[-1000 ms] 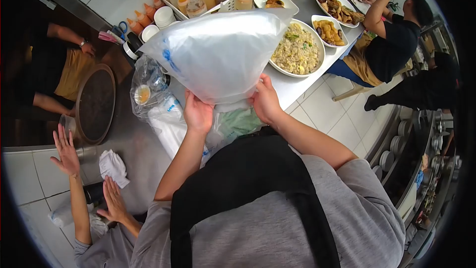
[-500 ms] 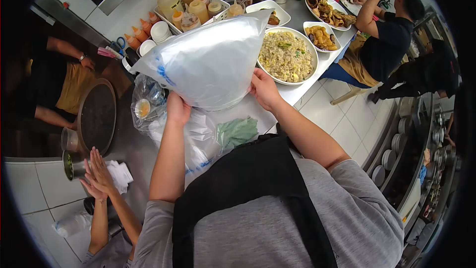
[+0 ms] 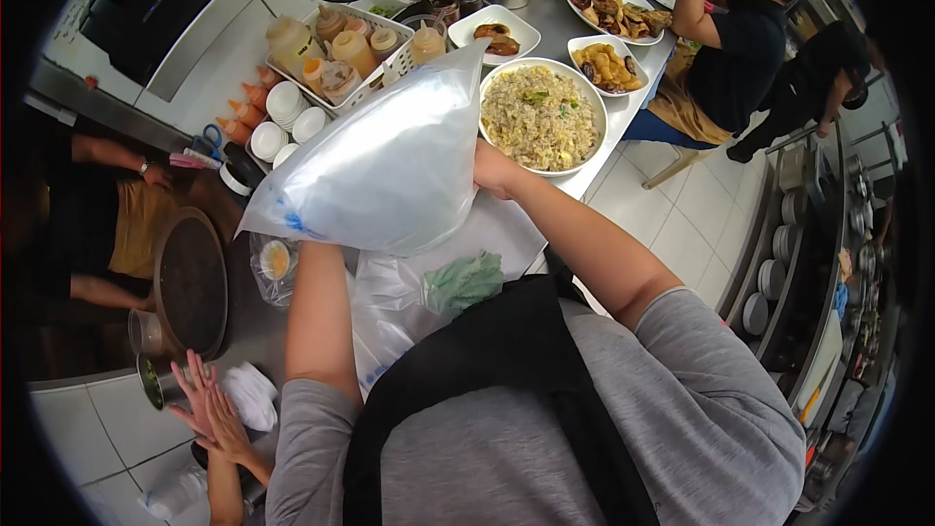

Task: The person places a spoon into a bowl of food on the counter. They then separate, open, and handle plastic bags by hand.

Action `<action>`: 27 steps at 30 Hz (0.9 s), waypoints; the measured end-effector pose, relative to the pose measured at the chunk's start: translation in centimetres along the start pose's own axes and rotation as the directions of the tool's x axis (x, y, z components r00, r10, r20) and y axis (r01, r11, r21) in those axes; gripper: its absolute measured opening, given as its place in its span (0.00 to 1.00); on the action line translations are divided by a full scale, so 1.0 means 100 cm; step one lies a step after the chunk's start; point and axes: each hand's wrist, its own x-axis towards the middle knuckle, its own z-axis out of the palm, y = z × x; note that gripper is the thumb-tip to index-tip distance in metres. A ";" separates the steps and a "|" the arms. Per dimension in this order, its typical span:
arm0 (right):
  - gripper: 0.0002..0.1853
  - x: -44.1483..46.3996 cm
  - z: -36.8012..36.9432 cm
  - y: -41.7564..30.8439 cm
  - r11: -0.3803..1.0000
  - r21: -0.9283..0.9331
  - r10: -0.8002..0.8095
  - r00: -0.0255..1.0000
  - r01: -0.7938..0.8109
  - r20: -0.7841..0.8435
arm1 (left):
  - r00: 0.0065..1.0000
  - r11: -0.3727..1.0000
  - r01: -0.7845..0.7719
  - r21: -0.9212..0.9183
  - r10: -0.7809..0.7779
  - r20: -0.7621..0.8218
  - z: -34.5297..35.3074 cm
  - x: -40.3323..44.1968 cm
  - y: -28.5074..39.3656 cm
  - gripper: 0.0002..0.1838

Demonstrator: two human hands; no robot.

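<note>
A large clear plastic bag (image 3: 380, 166) with blue print near its lower left corner is puffed out in front of me. My right hand (image 3: 495, 171) grips its right edge, fingers partly hidden behind the plastic. My left forearm (image 3: 321, 278) reaches up under the bag's lower left side, and the plastic hides that hand and its fingers. Below the bag, more clear plastic bags (image 3: 385, 317) and a crumpled green plastic bag (image 3: 463, 281) lie on the counter. Just right of the bag is a white bowl of fried rice (image 3: 542, 117).
Plates of braised food (image 3: 614, 10) and a yellow dish (image 3: 609, 66) stand beyond the rice. A basket of sauce bottles (image 3: 336, 49) and white lids (image 3: 284, 102) sit at the back. A co-worker's hands (image 3: 214, 409) are at lower left, near a round tray (image 3: 190, 282).
The bag has tilted and shifted left and down, and my left hand has gone out of sight under it. My right hand stays at its right edge. The co-worker's hands at lower left have moved.
</note>
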 end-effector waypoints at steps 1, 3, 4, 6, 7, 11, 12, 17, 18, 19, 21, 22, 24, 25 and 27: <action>0.15 0.003 -0.002 0.003 0.992 0.098 0.080 0.997 -0.082 0.020 | 1.000 1.000 -0.004 0.000 0.004 -0.018 -0.002 0.001 -0.004 0.28; 0.14 0.009 -0.007 0.013 0.969 0.219 0.099 0.992 -0.115 0.083 | 0.999 1.000 -0.014 0.002 0.014 -0.049 -0.004 0.003 -0.011 0.27; 0.14 0.014 -0.011 0.020 0.931 0.333 0.107 0.983 -0.151 0.149 | 0.998 1.000 -0.019 0.006 0.019 -0.060 -0.003 0.003 -0.013 0.27; 0.13 0.022 -0.012 0.032 0.906 0.392 0.111 0.984 -0.159 0.141 | 0.997 1.000 -0.022 0.013 0.023 -0.076 -0.002 0.006 -0.017 0.27; 0.11 0.024 -0.011 0.036 0.879 0.446 0.120 0.983 -0.171 0.140 | 0.996 1.000 -0.022 0.022 0.024 -0.082 -0.002 0.007 -0.019 0.27; 0.08 0.020 0.003 0.044 0.844 0.522 0.168 0.985 -0.121 -0.043 | 0.994 0.999 -0.025 0.045 0.030 -0.104 0.001 0.008 -0.023 0.26; 0.07 0.025 0.006 0.057 0.859 0.512 0.103 0.984 -0.014 -0.144 | 0.994 0.998 -0.025 0.053 0.031 -0.103 0.003 0.006 -0.022 0.26; 0.07 0.021 0.005 0.071 0.880 0.447 -0.007 0.946 0.159 -0.324 | 0.992 0.995 -0.050 0.086 0.060 -0.112 0.013 -0.018 -0.023 0.26; 0.10 0.015 -0.003 0.070 0.866 0.485 -0.018 0.978 0.120 -0.210 | 0.990 0.994 -0.065 0.086 0.075 -0.119 0.016 -0.029 -0.025 0.26; 0.14 0.005 -0.007 0.064 0.852 0.518 -0.032 0.995 0.075 -0.092 | 0.990 0.993 -0.065 0.094 0.076 -0.115 0.024 -0.039 -0.027 0.26; 0.21 -0.030 -0.013 0.041 0.904 0.402 -0.096 0.985 0.145 -0.140 | 0.963 0.972 -0.218 0.090 0.229 -0.140 0.039 -0.066 -0.040 0.28; 0.28 -0.044 -0.012 0.032 0.941 0.273 -0.155 0.972 0.200 -0.176 | 0.963 0.971 -0.220 0.092 0.232 -0.140 0.045 -0.077 -0.052 0.28; 0.33 -0.044 -0.006 0.046 0.912 -0.050 -0.411 0.906 0.408 -0.099 | 0.782 0.696 -0.550 0.462 0.623 -0.008 0.053 -0.096 -0.080 0.29; 0.39 -0.044 -0.003 0.055 0.732 -0.344 -0.609 0.791 0.588 0.058 | 0.783 0.697 -0.546 0.465 0.622 -0.013 0.051 -0.102 -0.089 0.29; 0.41 -0.040 0.004 0.067 0.726 -0.402 -0.596 0.802 0.558 0.037 | 0.785 0.326 -0.427 0.843 0.597 0.166 0.053 -0.108 -0.099 0.29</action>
